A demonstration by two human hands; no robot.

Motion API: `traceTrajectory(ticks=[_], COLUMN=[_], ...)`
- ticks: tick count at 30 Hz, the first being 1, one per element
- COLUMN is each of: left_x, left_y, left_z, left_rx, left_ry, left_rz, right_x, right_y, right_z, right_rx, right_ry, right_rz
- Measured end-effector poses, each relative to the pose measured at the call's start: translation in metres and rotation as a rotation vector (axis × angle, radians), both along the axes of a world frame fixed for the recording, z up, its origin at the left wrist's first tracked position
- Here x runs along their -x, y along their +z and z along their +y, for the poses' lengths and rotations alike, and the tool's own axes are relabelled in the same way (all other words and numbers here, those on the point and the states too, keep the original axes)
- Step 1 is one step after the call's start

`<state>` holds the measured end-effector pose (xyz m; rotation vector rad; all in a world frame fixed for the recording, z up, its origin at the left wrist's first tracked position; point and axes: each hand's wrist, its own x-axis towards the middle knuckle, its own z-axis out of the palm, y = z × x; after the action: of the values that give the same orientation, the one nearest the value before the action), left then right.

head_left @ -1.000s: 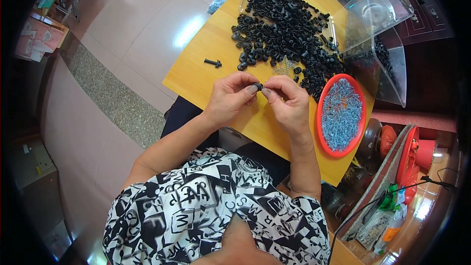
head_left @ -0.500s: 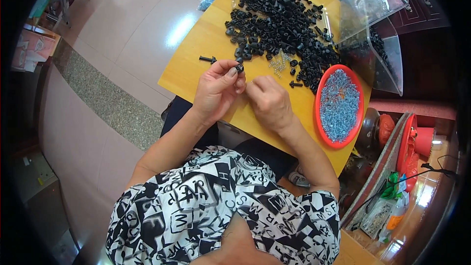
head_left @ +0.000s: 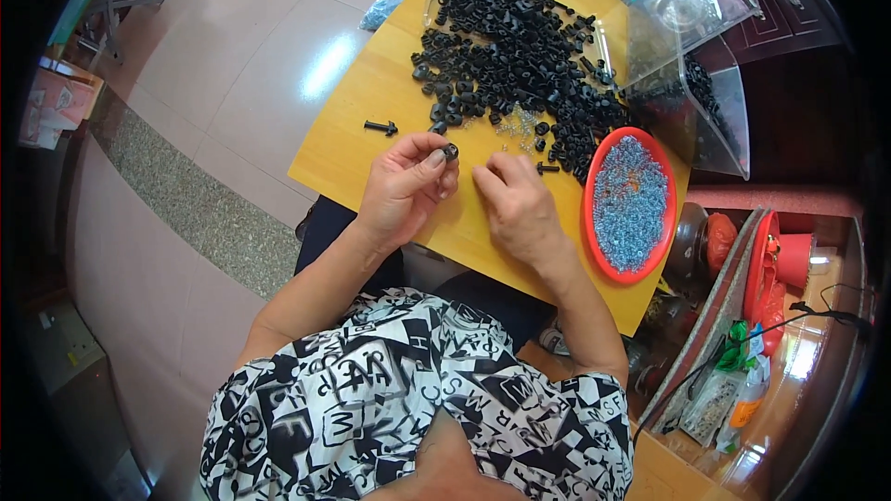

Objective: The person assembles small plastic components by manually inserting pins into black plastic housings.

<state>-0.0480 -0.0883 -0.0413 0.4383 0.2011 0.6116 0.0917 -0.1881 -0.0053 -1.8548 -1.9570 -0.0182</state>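
My left hand (head_left: 406, 187) pinches a small black plastic part (head_left: 451, 151) between thumb and forefinger, with its round opening showing. To its right, over the yellow table (head_left: 339, 144), is my right hand (head_left: 522, 204), its fingers bent together; whatever may be in them is hidden. Just beyond the right fingertips lies a black stem-shaped piece (head_left: 548, 168). Another black stem with a wider end (head_left: 380, 128) rests to the left of my left hand. Small metal springs (head_left: 520, 122) are scattered between my hands and a large heap of black plastic parts (head_left: 510, 37).
A red oval tray (head_left: 588, 213) full of small silvery pieces stands at the table's right edge. Clear plastic bins (head_left: 715, 121) are behind it, one with black parts inside. Further right, a shelf holds a red cup (head_left: 794, 258) and packets.
My right hand has moved away from my left, toward the black stem on the right. The left hand still holds the black part. The whole view has shifted slightly.
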Motion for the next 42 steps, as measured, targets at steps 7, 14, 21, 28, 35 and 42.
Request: traceTrajectory(ticks=[7, 14, 21, 28, 35, 42], left_x=[0.001, -0.001, 0.0, 0.0, 0.0, -0.002], left_y=[-0.003, -0.001, 0.0, 0.002, 0.001, 0.004], left_z=[0.0, -0.002, -0.001, -0.002, -0.002, -0.003], left_rx=[-0.038, -0.045, -0.03, -0.026, -0.039, -0.04], left_ry=[0.005, 0.003, 0.009, 0.001, -0.016, -0.022], left_rz=[0.004, 0.005, 0.021, 0.033, 0.043, 0.054], right_x=[-0.029, -0.022, -0.031, -0.027, -0.027, -0.038], right_y=[-0.01, 0.005, 0.002, 0.002, -0.005, 0.0], right_z=[0.024, 0.036, 0.054, 0.062, 0.064, 0.056], right_rx=[-0.171, -0.203, -0.186, -0.157, -0.194, -0.258], right_ry=[-0.064, -0.065, -0.082, -0.094, -0.083, -0.118], right_rz=[0.017, 0.123, 0.057, 0.009, -0.045, -0.044])
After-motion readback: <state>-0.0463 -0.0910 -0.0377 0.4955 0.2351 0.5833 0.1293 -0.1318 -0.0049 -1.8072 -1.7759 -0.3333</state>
